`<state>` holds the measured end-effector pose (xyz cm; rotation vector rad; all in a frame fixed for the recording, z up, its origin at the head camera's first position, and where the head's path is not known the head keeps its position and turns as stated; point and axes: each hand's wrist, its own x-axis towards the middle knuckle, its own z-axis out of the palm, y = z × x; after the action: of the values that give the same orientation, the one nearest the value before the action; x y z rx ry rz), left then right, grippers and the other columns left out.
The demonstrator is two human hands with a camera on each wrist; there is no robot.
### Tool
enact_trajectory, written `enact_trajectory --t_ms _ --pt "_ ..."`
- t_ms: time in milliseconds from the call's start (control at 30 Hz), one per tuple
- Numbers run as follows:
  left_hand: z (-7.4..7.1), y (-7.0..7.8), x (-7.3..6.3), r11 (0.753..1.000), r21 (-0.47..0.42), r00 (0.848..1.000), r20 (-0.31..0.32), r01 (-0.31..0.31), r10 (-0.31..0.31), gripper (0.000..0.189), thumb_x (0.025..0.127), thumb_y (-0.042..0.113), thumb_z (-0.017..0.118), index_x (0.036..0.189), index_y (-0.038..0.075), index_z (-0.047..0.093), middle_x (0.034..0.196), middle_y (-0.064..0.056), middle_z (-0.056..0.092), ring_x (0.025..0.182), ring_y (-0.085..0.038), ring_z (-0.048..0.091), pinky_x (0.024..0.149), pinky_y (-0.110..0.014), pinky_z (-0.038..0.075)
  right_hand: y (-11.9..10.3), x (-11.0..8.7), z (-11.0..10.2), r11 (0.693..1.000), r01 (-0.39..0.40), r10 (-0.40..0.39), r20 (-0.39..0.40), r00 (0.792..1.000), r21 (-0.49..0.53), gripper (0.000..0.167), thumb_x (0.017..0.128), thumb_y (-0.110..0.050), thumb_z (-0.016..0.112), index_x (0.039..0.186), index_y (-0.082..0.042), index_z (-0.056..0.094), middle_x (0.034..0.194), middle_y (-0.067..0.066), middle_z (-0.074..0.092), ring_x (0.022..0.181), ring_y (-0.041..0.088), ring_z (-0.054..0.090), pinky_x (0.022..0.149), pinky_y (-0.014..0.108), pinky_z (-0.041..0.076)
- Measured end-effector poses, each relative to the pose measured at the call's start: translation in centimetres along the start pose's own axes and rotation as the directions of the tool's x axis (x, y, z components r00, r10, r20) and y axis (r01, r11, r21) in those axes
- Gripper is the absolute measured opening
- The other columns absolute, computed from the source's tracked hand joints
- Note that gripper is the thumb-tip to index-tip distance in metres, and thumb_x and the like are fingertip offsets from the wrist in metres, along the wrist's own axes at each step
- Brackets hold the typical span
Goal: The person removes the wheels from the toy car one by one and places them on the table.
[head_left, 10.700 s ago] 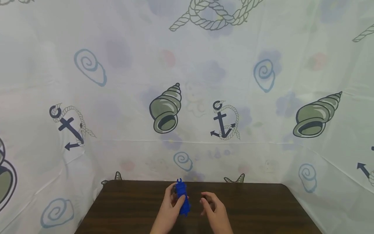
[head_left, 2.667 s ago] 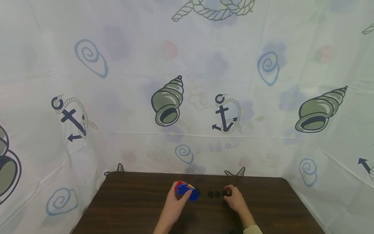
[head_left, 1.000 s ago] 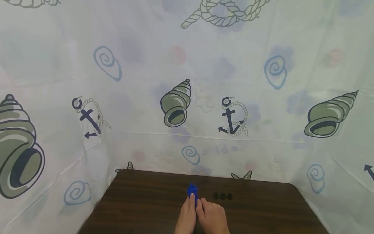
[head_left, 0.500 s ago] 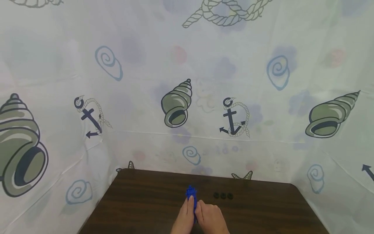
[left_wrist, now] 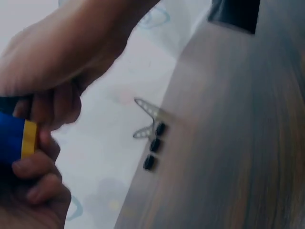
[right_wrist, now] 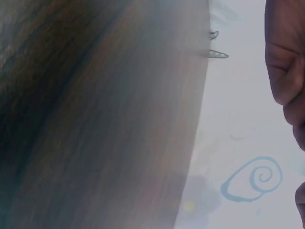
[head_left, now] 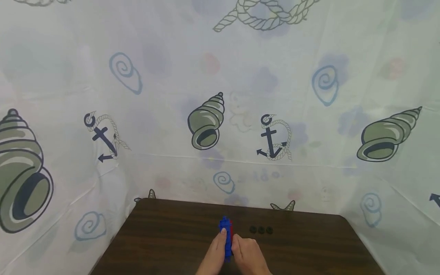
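Note:
In the head view a blue toy vehicle (head_left: 227, 238) with a red side stands lengthwise between my hands, low over the table. My left hand (head_left: 214, 252) grips it from the left, thumb along its top face. From the right, my right hand (head_left: 250, 254) holds it with curled fingers. Close up in the left wrist view, the blue body (left_wrist: 10, 143) shows a yellow edge (left_wrist: 29, 138), with fingers bent around it. A hand reaches into the right edge of the right wrist view; the toy is out of that frame.
Three small black wheels (head_left: 261, 230) lie in a row on the dark wooden table (head_left: 165, 236), right of the hands. Behind the table hangs a pale cloth (head_left: 165, 126) printed with shells and anchors.
My right hand has moved from beside the wheels to the toy, which my left hand held alone earlier. Since half a second ago the toy has turned slightly, bringing its red side into view.

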<state>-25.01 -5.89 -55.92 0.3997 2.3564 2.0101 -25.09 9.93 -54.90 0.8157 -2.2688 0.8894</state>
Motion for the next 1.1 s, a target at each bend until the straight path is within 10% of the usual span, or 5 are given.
enact_trajectory --t_ms 200,433,800,1100 --pt "0.0 0.3 0.1 0.994 -0.103 0.998 -0.037 0.038 -0.042 0.069 0.119 0.049 0.023 0.153 -0.007 0.044 0.126 -0.017 0.069 0.114 -0.026 0.065 0.092 -0.042 0.053 -0.5 0.4 -0.8 0.975 -0.204 0.191 0.13 0.973 0.09 0.035 0.116 -0.022 0.047 0.081 -0.022 0.047 0.065 -0.022 0.033 0.053 -0.008 0.027 0.048 0.016 0.028" --pt "-0.5 0.7 -0.1 0.969 -0.239 0.997 -0.035 0.055 -0.066 0.058 0.118 0.046 0.037 0.137 -0.007 0.054 0.108 -0.011 0.074 0.093 -0.02 0.073 0.083 -0.035 0.061 0.4 0.1 -2.1 0.833 -0.499 0.437 0.27 0.858 0.237 0.029 0.112 -0.051 0.055 0.119 -0.023 0.058 0.077 -0.008 0.054 0.058 0.002 0.045 0.055 0.025 0.044" --pt "-1.9 0.7 -0.9 0.873 -0.454 0.984 0.084 0.178 -0.157 0.063 0.117 0.045 0.019 0.133 -0.001 0.058 0.091 0.003 0.063 0.078 -0.013 0.06 0.068 -0.03 0.049 4.1 -1.1 -4.2 0.708 -0.636 0.56 0.305 0.77 0.307 0.033 0.111 -0.038 0.061 0.138 -0.019 0.061 0.094 0.006 0.065 0.064 0.012 0.055 0.061 0.029 0.048" --pt "-2.4 0.2 -0.6 0.973 -0.209 0.995 0.015 0.103 -0.102 0.05 0.115 0.039 0.053 0.137 -0.006 0.056 0.11 -0.008 0.068 0.095 -0.018 0.067 0.078 -0.036 0.061 9.5 -2.1 -6.7 0.687 -0.696 0.648 0.257 0.717 0.209 0.04 0.105 -0.031 0.072 0.136 -0.008 0.062 0.127 0.017 0.072 0.084 0.025 0.075 0.071 0.037 0.056"
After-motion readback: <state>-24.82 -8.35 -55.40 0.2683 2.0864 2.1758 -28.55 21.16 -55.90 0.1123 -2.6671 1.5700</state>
